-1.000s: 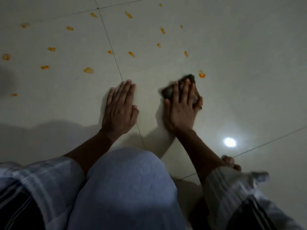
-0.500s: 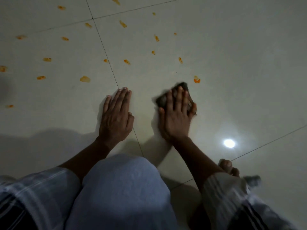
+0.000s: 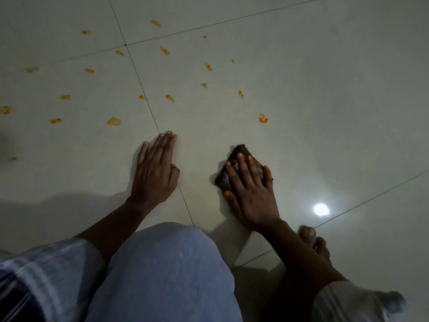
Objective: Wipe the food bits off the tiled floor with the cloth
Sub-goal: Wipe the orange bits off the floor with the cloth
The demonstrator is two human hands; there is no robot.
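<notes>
A small dark cloth [image 3: 241, 151] lies on the pale tiled floor [image 3: 325, 89]. My right hand [image 3: 251, 191] presses flat on it with straight, spread fingers. My left hand [image 3: 156, 170] rests flat on the floor to its left, across a grout line. Several orange food bits are scattered farther out. The closest orange bit [image 3: 263, 118] lies a little beyond the cloth. A pale yellowish bit [image 3: 114, 121] lies beyond and left of my left hand.
My knee in light blue cloth [image 3: 167, 270] fills the lower middle. My bare toes [image 3: 312, 240] show by my right forearm. A bright light reflection [image 3: 321, 209] shines on the tile at the right. Grout lines cross the floor.
My right hand has drawn the cloth back toward me, so the gap to the closest orange bit has grown. My left hand stays flat on the floor.
</notes>
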